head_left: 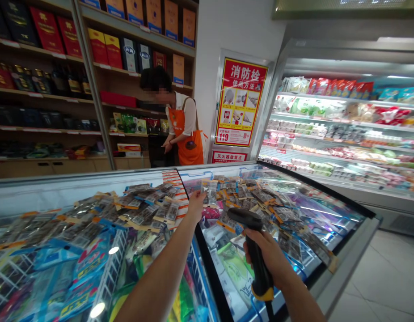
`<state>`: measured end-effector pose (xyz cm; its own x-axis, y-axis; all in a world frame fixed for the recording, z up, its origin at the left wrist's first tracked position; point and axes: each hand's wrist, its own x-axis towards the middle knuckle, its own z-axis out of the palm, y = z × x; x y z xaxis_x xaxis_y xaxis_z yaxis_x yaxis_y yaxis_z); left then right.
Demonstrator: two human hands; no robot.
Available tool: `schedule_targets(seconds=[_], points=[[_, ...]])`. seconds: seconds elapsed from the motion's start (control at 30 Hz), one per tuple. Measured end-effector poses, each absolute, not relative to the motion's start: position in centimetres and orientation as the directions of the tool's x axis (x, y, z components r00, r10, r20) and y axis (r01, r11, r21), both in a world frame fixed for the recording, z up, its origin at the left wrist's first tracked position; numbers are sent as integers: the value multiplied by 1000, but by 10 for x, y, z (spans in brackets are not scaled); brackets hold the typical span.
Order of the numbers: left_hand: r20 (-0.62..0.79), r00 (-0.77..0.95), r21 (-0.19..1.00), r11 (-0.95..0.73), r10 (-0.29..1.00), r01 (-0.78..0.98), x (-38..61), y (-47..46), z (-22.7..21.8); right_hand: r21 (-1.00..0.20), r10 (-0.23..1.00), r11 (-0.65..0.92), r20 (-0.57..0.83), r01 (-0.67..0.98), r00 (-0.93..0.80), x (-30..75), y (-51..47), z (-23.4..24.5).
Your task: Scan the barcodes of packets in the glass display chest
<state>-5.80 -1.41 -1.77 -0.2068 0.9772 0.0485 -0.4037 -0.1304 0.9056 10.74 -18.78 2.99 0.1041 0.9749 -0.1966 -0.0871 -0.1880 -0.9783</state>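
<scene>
My left hand [196, 204] reaches over the chest freezer and pinches the edge of a small clear-fronted packet [210, 191]. My right hand [272, 256] is wrapped round the handle of a black barcode scanner [246, 218] with a yellow base and a cord running down. The scanner's head lies to the right of the packet and nearer to me, apart from it. Many similar packets [284, 210] with orange or blue edges are spread on the glass lid beyond the scanner. Another heap of them [133, 205] covers the lid on the left.
Below the glass, frozen goods in bright bags [89, 268] lie in wire baskets. A black frame bar [207, 264] divides the lids. Behind the freezer stands a person in an orange apron [185, 134], by shelves of boxes. A lit refrigerated display [331, 134] is at right.
</scene>
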Motion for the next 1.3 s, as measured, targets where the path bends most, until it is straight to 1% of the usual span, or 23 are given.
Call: schedule_targets(seconds=[0.07, 0.13, 0.23, 0.37, 0.63, 0.77, 0.93, 1.13, 1.3], points=[[-8, -169, 873, -75, 986, -483, -59, -14, -18, -979, 977, -188, -195, -82, 84, 104, -189, 30], [-39, -144, 852, -43, 989, -522, -59, -14, -16, -982, 981, -179, -182, -61, 60, 101, -190, 31], [-40, -126, 840, -35, 991, -541, -58, -15, -12, -983, 983, -175, -177, -47, 55, 100, -193, 33], [-54, -163, 818, -50, 985, -573, -59, -18, -9, -980, 980, -190, -193, -64, 46, 101, -194, 35], [-82, -191, 795, -51, 978, -605, -61, -22, -9, -984, 982, -180, -180, 4, 52, 99, -196, 37], [-60, -170, 781, -60, 984, -621, -60, -20, -8, -976, 975, -218, -219, -27, 45, 95, -200, 40], [-79, -154, 786, -33, 985, -617, -62, -20, -8, -961, 958, -260, -269, -90, 102, 91, -202, 41], [-92, -153, 780, -24, 984, -626, -64, -22, -10, -977, 971, -214, -216, -23, 107, 96, -201, 32], [-104, -159, 779, -19, 982, -626, -64, -22, -12, -982, 981, -186, -184, 40, 66, 90, -197, 33]])
